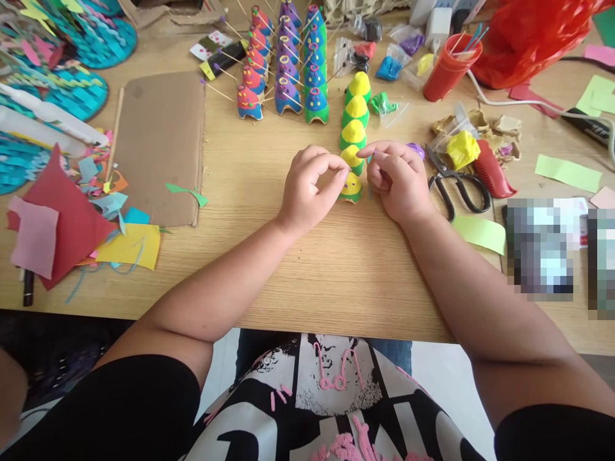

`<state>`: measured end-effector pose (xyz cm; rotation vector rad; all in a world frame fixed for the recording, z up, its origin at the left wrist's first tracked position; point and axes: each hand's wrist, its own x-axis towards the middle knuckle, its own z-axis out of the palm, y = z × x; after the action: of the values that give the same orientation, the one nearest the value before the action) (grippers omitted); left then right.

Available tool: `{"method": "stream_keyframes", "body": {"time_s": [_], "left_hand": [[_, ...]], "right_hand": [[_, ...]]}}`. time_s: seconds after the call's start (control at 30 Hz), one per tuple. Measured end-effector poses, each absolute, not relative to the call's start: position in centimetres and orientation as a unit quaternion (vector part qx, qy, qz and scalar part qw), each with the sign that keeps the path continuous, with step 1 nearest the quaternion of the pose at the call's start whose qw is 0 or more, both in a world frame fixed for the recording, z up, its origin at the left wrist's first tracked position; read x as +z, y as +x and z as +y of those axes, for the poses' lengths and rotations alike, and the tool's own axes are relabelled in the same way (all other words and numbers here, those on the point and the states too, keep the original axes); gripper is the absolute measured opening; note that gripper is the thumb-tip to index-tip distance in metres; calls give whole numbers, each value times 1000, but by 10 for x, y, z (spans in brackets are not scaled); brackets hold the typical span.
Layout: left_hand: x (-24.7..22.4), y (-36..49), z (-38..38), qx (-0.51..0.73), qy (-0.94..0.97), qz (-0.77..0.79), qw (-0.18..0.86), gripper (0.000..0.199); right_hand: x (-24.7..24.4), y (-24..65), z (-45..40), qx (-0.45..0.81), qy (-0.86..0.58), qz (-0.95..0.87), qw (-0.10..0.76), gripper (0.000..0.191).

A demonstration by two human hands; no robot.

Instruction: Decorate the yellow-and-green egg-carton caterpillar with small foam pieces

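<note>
A row of yellow-topped green egg-carton cups (353, 133) runs away from me in the middle of the table. The nearest cup (352, 187) has small dark dots on its yellow top. My left hand (314, 182) is beside it, thumb and index fingertips pinched together close to its left side; anything between them is too small to name. On the row's other side is my right hand (398, 176), index finger reaching to the second cup and the other fingers curled in. A tiny purple speck shows by its thumb, and I cannot make out what it pinches.
Finished-looking red, purple and blue carton figures (288, 96) with sticks stand behind. To the right lie black-handled scissors (461, 189), yellow clay (464, 150) and a red cup (451, 67). Cardboard (158, 147) and paper scraps (129, 246) lie left.
</note>
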<state>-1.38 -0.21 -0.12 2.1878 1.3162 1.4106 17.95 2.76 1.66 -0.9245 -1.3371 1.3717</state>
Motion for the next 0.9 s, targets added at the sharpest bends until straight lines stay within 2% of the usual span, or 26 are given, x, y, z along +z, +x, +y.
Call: {"method": "stream_keyframes", "body": {"time_s": [0.23,0.4,0.7,0.9], "left_hand": [[-1,-18,-2,410,785,453,100,14],[-4,-17,-1,395,796,451,85,10],[1,-16,-5,411,792,438,109,12],[0,-17,-4,435,770,448,128,13]], "right_hand": [[13,180,29,566,-357,-551,498,45],[11,181,30,552,-388,-569,470,48],[10,181,32,567,-370,-554,485,54],[10,182,31,568,-374,-553,481,50]]}}
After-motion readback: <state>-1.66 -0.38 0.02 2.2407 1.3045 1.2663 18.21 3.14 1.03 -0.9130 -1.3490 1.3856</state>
